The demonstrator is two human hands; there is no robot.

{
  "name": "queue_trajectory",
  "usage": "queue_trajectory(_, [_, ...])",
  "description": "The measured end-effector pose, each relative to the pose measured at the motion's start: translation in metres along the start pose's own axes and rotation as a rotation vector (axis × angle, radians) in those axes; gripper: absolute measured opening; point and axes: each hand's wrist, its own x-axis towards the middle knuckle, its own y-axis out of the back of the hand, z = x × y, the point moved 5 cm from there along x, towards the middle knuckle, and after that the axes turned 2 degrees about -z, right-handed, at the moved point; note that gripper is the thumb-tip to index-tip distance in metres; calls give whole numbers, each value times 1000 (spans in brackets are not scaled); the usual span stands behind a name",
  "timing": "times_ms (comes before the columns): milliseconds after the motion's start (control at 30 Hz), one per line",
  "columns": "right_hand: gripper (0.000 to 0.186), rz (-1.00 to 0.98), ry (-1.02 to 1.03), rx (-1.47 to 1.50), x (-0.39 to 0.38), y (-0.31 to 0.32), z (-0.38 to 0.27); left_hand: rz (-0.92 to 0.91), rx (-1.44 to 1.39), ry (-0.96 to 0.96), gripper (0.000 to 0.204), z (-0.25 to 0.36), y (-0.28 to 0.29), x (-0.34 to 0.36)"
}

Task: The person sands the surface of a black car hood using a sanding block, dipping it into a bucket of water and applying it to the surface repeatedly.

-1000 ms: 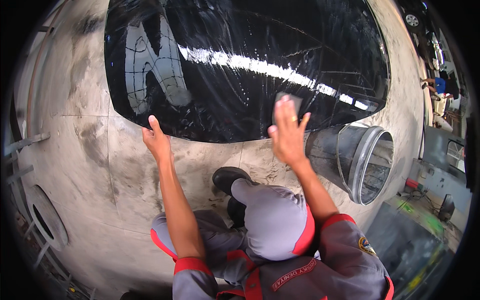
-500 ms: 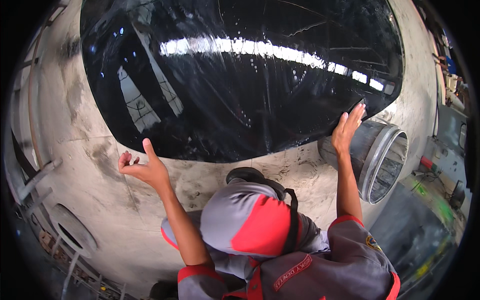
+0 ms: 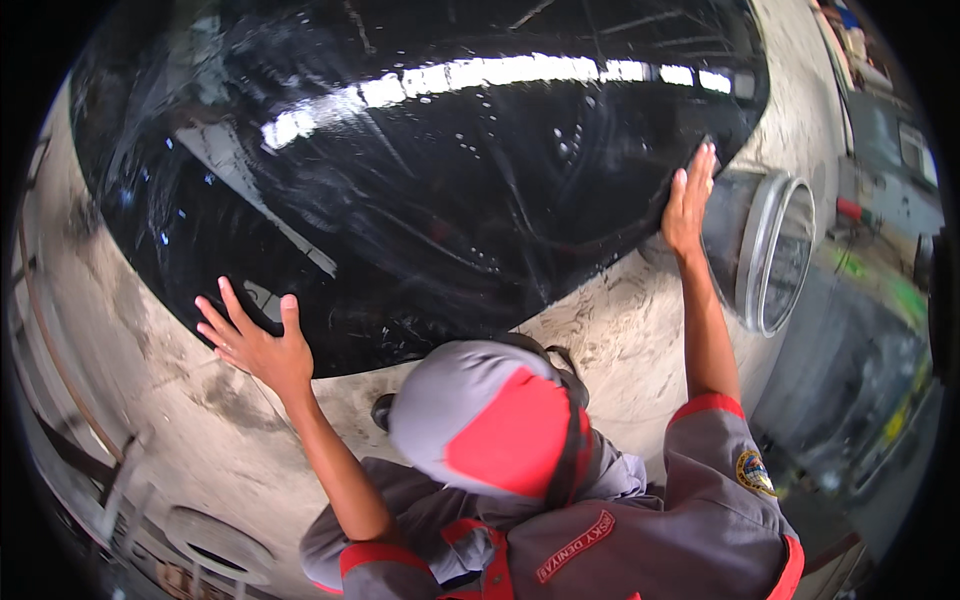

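Observation:
A large, glossy black panel (image 3: pixel 440 210) with a curved outline fills the upper part of the view, and bright reflections and streaks show on its surface. My left hand (image 3: pixel 262 345) overlaps its near left edge, fingers spread wide and thumb out; whether it presses on the panel I cannot tell. At the near right edge lies my right hand (image 3: pixel 687 205), its fingers stretched out along the rim and the thumb apart. Something dark shows by the right fingertips, too unclear to name.
A grey metal drum (image 3: pixel 765 250) lies on its side beyond my right hand. The stained pale floor (image 3: pixel 225 420) runs around the panel. A ring-topped metal stand (image 3: pixel 220 545) is at lower left. A grey and red cap (image 3: pixel 480 420) covers the lower middle.
My left hand has gone from partly curled beside the rim to spread over the panel's edge. The view has shifted, with panel and drum appearing further left and higher. The right hand remains at the rim.

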Motion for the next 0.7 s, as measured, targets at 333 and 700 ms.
queue_trajectory(333, [74,-95,89,-197,10,14,4,-125,-25,-584,73,147,-17,36])
queue_trajectory(700, [72,59,-164,11,3,0,-4,-320,-12,-1004,77,235,-30,-66])
